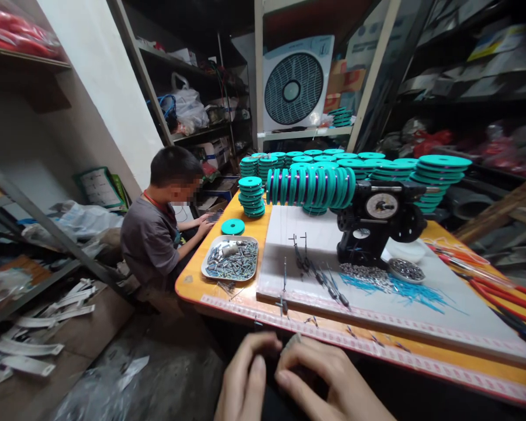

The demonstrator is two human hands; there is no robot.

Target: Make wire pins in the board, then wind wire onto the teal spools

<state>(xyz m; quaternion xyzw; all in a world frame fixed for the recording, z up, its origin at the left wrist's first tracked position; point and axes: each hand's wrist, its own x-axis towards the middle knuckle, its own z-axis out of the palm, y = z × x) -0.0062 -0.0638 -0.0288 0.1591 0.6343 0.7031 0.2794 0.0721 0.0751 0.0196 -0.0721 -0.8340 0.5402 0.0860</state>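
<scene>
My left hand [244, 380] and my right hand [328, 383] meet low in the view, just below the near edge of the orange table [193, 286]. Both have fingers curled together in a pinch around something small and pale that I cannot make out. On the table above them lies a white board [421, 316] with thin lines, small dark sinkers [319, 278] and blue strands [403, 289]. A black winding machine [372, 225] carries a row of teal spools [311, 187].
Stacks of teal spools [438, 175] fill the table's back. A metal tray [231, 259] of small metal pieces sits at the left end. Another person [158, 228] sits left of the table with a phone. Red-handled tools [499, 292] lie right. Shelves surround; white strips litter the floor.
</scene>
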